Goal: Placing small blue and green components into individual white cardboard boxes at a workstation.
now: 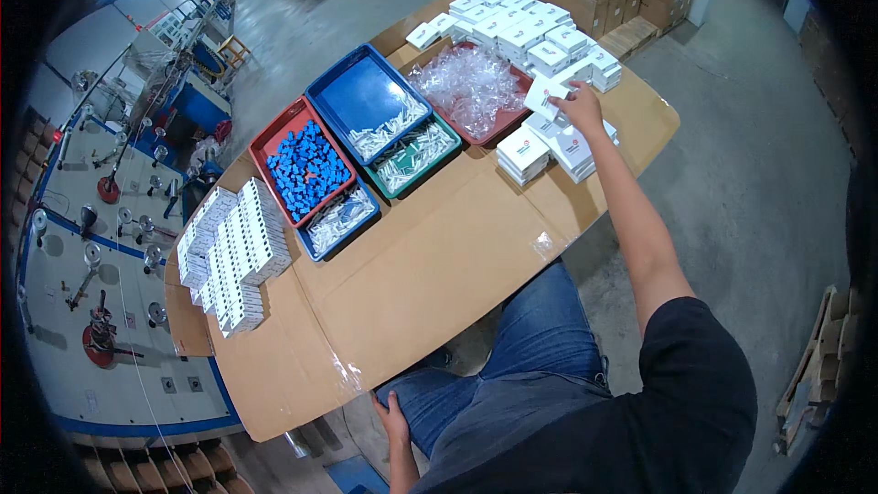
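Observation:
My right hand (pixel 580 110) reaches across the right side of the table and grips a small white box (pixel 545 97) between fingers and thumb, tilted above other boxes. Right below it are short stacks of the same white boxes (pixel 523 154), each with a small printed mark on top. A large pile of white boxes (pixel 521 26) lies behind, at the far edge. Down by my thigh and the near table edge is my left hand (pixel 393 417), its fingers apart and nothing seen in it.
Left of the boxes, a red tray (pixel 523 121) holds clear plastic pieces (pixel 466 82). Beside it are a blue tray (pixel 352 69) and a green tray (pixel 450 154) with white sticks, and a red tray (pixel 259 142) of blue pieces. White blocks (pixel 240 252) stand in rows at left.

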Action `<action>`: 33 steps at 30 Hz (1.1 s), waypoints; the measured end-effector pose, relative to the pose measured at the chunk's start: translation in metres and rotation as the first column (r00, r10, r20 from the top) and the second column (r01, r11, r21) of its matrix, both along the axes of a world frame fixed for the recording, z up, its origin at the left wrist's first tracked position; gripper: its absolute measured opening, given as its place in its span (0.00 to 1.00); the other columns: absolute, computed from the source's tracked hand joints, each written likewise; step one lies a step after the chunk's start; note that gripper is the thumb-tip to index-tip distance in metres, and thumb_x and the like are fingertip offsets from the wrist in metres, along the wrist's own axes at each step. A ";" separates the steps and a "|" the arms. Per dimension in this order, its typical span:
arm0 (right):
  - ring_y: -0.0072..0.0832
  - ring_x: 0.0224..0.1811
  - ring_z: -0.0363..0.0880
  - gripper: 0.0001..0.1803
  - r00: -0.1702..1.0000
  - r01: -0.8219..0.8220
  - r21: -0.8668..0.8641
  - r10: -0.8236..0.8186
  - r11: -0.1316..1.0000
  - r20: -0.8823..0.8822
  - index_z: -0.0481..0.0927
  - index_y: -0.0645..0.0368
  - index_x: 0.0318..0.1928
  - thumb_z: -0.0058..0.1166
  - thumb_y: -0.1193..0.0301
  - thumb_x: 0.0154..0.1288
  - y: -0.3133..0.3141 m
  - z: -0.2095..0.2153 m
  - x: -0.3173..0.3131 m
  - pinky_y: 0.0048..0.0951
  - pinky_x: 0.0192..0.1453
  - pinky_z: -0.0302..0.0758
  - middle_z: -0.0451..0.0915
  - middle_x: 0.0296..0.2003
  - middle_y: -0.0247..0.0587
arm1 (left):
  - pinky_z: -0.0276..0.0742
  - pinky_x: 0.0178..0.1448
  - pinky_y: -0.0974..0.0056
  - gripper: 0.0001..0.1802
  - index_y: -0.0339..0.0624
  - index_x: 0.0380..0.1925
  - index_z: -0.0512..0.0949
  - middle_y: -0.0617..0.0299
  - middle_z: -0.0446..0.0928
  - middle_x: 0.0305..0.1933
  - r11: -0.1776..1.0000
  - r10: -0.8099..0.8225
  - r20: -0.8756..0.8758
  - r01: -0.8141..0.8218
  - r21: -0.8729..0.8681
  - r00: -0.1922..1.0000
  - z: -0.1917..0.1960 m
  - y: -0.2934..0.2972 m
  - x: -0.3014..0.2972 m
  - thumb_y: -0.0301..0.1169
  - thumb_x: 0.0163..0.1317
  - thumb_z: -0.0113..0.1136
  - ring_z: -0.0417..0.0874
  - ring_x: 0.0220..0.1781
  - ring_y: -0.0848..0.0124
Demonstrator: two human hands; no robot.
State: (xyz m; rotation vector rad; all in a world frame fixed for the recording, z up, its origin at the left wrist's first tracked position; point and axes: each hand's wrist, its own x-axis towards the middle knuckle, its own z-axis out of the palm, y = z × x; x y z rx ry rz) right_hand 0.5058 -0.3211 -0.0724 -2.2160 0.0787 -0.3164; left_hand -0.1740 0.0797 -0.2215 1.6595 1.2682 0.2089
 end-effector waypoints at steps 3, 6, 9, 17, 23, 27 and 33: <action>0.29 0.50 0.86 0.24 0.991 -0.064 0.370 0.016 0.927 0.131 0.82 0.65 0.49 0.77 0.64 0.60 -0.001 0.015 -0.007 0.29 0.50 0.80 0.87 0.47 0.46 | 0.49 0.84 0.55 0.44 0.28 0.78 0.54 0.35 0.57 0.81 1.000 0.009 -0.011 -0.009 0.009 1.000 0.003 -0.003 0.000 0.45 0.75 0.58 0.59 0.82 0.49; 0.33 0.52 0.86 0.18 0.761 -0.192 0.344 -0.081 0.919 0.643 0.79 0.62 0.49 0.72 0.76 0.61 0.033 0.052 -0.073 0.33 0.53 0.81 0.87 0.49 0.47 | 0.51 0.84 0.56 0.42 0.27 0.77 0.54 0.36 0.59 0.80 0.999 0.004 -0.001 -0.004 0.050 1.000 0.007 -0.004 0.003 0.44 0.75 0.58 0.60 0.82 0.49; 0.39 0.54 0.86 0.20 0.396 -0.261 0.096 0.016 0.961 0.918 0.75 0.59 0.48 0.67 0.87 0.59 0.035 0.090 -0.114 0.36 0.57 0.81 0.86 0.51 0.48 | 0.51 0.84 0.56 0.42 0.27 0.77 0.55 0.36 0.60 0.79 0.999 -0.018 0.003 0.018 0.036 1.000 0.006 -0.003 0.003 0.44 0.75 0.58 0.61 0.81 0.50; 0.39 0.53 0.86 0.21 0.405 -0.219 0.077 0.019 0.973 0.914 0.73 0.58 0.49 0.66 0.87 0.60 0.052 0.089 -0.133 0.35 0.54 0.82 0.86 0.50 0.47 | 0.50 0.85 0.55 0.45 0.24 0.78 0.51 0.32 0.55 0.82 0.998 -0.057 -0.102 0.061 0.031 0.993 0.019 -0.006 0.003 0.47 0.77 0.54 0.56 0.84 0.46; 0.31 0.45 0.83 0.21 0.866 -0.048 0.934 0.451 -0.354 0.215 0.77 0.64 0.59 0.57 0.59 0.79 0.086 0.072 -0.197 0.30 0.46 0.79 0.82 0.43 0.43 | 0.68 0.76 0.49 0.51 0.14 0.75 0.50 0.21 0.70 0.67 0.909 -0.324 -0.587 0.417 0.024 0.742 0.069 -0.006 0.028 0.57 0.77 0.42 0.74 0.71 0.35; 0.31 0.45 0.82 0.20 0.814 0.161 0.829 0.547 -0.536 0.196 0.75 0.61 0.62 0.55 0.61 0.80 0.104 0.062 -0.218 0.32 0.47 0.80 0.82 0.47 0.41 | 0.73 0.71 0.46 0.47 0.16 0.57 0.76 0.23 0.79 0.56 0.827 -0.412 -0.755 0.558 -0.074 0.511 0.110 -0.016 0.059 0.63 0.74 0.47 0.79 0.66 0.37; 0.25 0.55 0.78 0.21 0.745 -0.231 0.973 0.640 -0.013 0.186 0.72 0.52 0.70 0.53 0.66 0.81 0.146 0.057 -0.262 0.33 0.58 0.78 0.79 0.57 0.34 | 0.77 0.67 0.54 0.41 0.31 0.60 0.80 0.34 0.83 0.56 0.768 -0.600 -0.451 0.634 -0.094 0.661 0.149 -0.014 0.092 0.63 0.74 0.51 0.84 0.63 0.48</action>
